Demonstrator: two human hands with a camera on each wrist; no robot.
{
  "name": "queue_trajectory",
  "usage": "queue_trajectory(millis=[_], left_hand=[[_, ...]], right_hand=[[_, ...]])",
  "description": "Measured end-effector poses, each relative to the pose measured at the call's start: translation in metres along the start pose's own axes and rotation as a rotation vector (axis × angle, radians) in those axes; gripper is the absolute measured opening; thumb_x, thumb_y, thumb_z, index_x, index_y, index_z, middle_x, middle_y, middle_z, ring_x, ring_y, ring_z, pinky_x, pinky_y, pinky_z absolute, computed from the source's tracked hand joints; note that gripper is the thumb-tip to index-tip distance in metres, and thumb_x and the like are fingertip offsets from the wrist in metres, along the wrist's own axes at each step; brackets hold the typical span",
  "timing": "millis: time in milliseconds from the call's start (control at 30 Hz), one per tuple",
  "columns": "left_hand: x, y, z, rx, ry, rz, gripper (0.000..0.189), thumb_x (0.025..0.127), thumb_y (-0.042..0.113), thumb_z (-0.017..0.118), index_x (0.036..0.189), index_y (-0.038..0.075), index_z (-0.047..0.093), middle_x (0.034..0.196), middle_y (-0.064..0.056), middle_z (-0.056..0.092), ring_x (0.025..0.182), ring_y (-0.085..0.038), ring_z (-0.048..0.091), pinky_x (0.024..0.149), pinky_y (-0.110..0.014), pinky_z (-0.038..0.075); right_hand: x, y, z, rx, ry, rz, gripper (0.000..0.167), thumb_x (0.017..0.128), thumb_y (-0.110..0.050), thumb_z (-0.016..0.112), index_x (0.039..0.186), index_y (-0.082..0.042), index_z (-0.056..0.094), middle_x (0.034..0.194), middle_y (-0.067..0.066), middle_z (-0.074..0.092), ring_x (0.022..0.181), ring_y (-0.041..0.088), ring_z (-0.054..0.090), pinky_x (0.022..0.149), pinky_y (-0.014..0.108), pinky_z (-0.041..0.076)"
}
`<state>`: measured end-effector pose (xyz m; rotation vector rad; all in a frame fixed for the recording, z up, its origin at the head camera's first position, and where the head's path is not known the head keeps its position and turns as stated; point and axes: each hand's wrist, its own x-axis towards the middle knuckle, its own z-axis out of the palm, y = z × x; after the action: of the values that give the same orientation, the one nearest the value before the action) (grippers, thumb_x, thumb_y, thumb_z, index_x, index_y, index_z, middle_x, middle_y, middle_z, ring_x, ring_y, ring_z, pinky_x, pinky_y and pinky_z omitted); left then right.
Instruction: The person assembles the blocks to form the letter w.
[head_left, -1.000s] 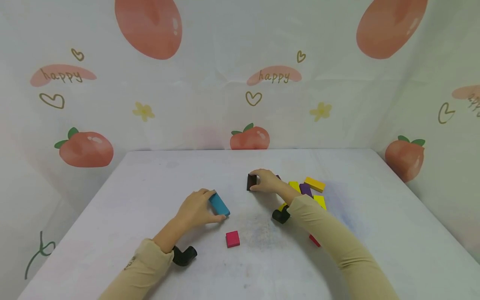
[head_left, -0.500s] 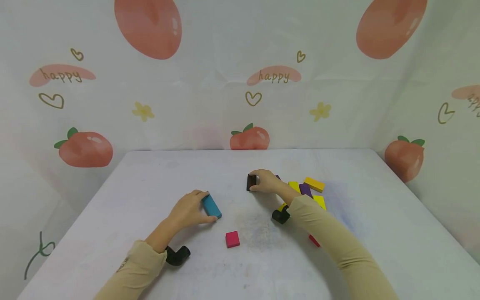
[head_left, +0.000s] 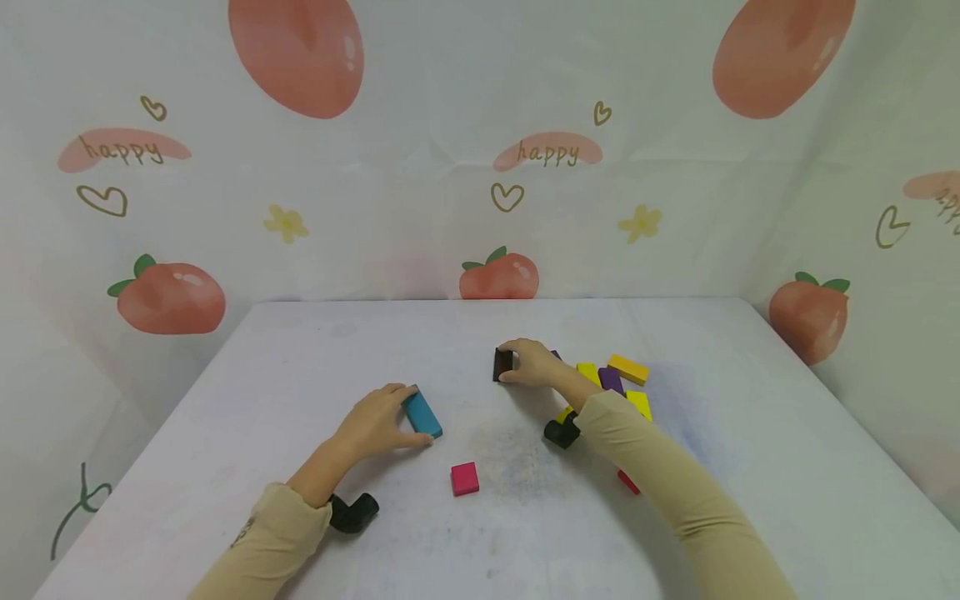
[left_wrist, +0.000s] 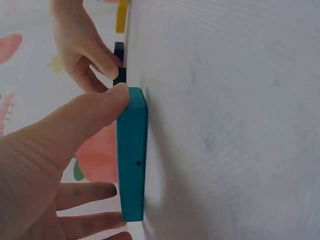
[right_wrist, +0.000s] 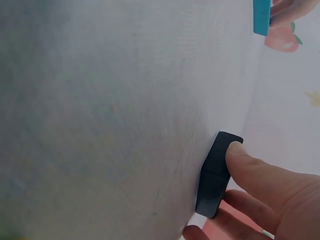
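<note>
Blue block [head_left: 423, 412] and black block [head_left: 503, 365] held, both beyond the pink block [head_left: 465, 478]
Left hand [head_left: 372, 423] pinches the blue block across its ends, left of the pink block; right hand [head_left: 531, 362] likewise the black block, farther back; presumably for steadiness; only left wrist view reveals the blue block's dark spot [left_wrist: 138, 163]

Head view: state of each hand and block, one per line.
Left hand: pinching the blue block by its ends
Blue block: held, untouched by other blocks
Right hand: gripping the black block
Black block: held
Pink block: lying flat, alone
Orange-yellow block: lying flat
Yellow blocks: partly hidden by the right arm
Red block: partly hidden by the right arm
</note>
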<state>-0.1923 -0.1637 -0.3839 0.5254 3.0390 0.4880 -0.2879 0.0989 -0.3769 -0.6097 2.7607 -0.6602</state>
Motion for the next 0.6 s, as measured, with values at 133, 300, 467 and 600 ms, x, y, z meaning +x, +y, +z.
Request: queue_trajectory(millis=[133,300,467,600], left_hand=[[-0.002,0.002,-0.002,0.051,0.017,0.007,0.076,0.071,0.047,0.076,0.125,-0.002,0.055,0.127,-0.023,0.056,0.116,-0.038,0.054,0.097,-0.051,0.046],[-0.006,0.008,-0.003,0.103,0.044,0.014,0.065,0.073,0.045,0.075,0.118,0.001,0.062,0.121,-0.02,0.06,0.11,-0.035,0.058,0.093,-0.047,0.05],[-0.007,0.01,-0.003,0.097,0.028,0.001,0.06,0.073,0.042,0.076,0.116,0.002,0.064,0.121,-0.019,0.061,0.109,-0.034,0.059,0.09,-0.047,0.051],[-0.009,0.011,-0.004,0.081,0.018,-0.005,0.059,0.073,0.041,0.076,0.116,0.003,0.064,0.123,-0.019,0.06,0.109,-0.035,0.058,0.09,-0.048,0.051]], right_hand=[[0.002,0.001,0.0,0.009,-0.009,0.013,0.056,0.087,-0.018,0.067,0.135,-0.001,0.046,0.139,0.019,0.047,0.13,0.032,0.043,0.111,0.044,0.035],[0.002,0.001,-0.002,0.001,-0.009,0.003,0.057,0.084,-0.018,0.07,0.134,-0.001,0.047,0.137,0.019,0.049,0.127,0.032,0.045,0.109,0.044,0.037],[0.002,-0.004,-0.004,-0.031,0.019,-0.036,0.054,0.081,-0.016,0.072,0.129,0.001,0.052,0.129,0.019,0.055,0.115,0.03,0.052,0.103,0.042,0.043],[0.007,-0.008,0.0,-0.04,0.037,-0.071,0.052,0.082,-0.016,0.071,0.128,0.0,0.053,0.128,0.018,0.056,0.117,0.029,0.052,0.104,0.042,0.043]])
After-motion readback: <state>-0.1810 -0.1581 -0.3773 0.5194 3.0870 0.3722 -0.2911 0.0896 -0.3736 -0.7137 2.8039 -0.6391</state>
